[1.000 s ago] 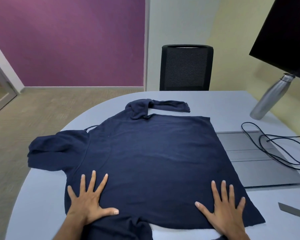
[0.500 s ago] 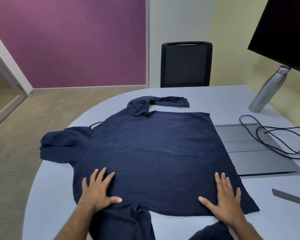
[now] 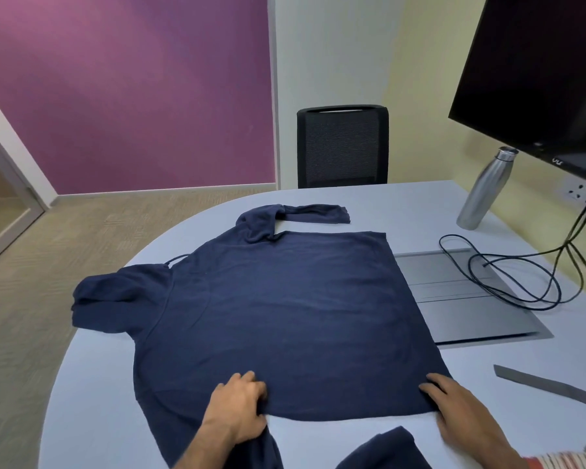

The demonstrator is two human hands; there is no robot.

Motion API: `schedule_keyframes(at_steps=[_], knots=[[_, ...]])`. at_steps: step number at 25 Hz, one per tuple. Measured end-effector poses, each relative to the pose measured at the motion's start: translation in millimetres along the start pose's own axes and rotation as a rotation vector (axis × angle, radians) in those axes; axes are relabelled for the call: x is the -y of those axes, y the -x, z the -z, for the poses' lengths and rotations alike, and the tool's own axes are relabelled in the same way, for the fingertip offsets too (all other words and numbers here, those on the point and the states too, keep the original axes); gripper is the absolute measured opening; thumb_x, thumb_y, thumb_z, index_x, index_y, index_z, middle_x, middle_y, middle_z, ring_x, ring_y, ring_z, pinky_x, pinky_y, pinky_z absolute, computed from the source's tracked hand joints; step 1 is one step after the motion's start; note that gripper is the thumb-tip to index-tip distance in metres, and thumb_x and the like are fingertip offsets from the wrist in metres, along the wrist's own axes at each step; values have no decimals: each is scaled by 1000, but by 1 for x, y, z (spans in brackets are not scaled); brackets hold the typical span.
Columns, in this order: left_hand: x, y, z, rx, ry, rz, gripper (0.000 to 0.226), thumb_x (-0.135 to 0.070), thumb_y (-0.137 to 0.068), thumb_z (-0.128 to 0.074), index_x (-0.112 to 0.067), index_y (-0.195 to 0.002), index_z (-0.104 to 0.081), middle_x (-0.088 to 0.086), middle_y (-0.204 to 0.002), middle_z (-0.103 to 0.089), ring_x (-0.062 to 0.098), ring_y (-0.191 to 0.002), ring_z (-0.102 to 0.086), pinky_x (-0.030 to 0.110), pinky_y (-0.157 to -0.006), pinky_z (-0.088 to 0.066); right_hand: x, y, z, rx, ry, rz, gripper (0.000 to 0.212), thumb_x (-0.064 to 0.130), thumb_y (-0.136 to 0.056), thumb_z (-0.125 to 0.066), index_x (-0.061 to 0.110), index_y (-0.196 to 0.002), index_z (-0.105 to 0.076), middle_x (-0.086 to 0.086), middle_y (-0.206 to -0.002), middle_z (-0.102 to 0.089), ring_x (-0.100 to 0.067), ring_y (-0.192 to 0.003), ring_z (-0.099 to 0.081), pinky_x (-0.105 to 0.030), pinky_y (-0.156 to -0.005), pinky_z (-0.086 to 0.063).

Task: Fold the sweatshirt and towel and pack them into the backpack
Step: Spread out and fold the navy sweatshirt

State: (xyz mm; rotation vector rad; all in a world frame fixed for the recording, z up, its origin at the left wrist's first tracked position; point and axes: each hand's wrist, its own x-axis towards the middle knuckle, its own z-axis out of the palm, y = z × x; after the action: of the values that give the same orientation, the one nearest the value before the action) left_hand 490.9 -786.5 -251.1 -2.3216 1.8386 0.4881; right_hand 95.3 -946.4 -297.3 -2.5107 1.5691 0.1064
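Both hands are down on the near hem of one navy sweatshirt [image 3: 285, 316]: left hand [image 3: 239, 406] at about 7 o'clock has its fingers curled into the cloth, gripping the edge, and right hand [image 3: 460, 412] at 5 o'clock pinches the hem corner. Going big to small: one pale blue table [image 3: 369, 198], that sweatshirt spread flat across the middle with its hood at 9 o'clock and one sleeve at 12, one dark monitor [image 3: 538, 72] at 2, one black chair [image 3: 343, 147] at 12, one grey panel [image 3: 460, 309] at 3, one coiled cable [image 3: 508, 282] on it, one steel bottle [image 3: 486, 189].
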Motion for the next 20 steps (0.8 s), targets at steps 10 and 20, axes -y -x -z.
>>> schedule_keyframes(at_steps=[10,20], knots=[[9,-29,53,-42,32,23,25,-14,-74,-44,-23,-97,-43,3,-100,-63,32,-96,-61,38,-71,-44,13,-48,73,-57,-111,-109,25,9,-73,-45,30,-88,-45,9,-76,-60,-22,-71,-56,-33,-59,-42],[28,-131,106,-179,-2,140,38,3,-81,-45,-27,-97,-62,-2,-102,-60,24,-88,-57,29,-69,-40,26,-166,107,-151,-159,-175,33,-5,-77,-50,24,-82,-65,5,-91,-60,-24,-82,-59,-32,-70,-47]])
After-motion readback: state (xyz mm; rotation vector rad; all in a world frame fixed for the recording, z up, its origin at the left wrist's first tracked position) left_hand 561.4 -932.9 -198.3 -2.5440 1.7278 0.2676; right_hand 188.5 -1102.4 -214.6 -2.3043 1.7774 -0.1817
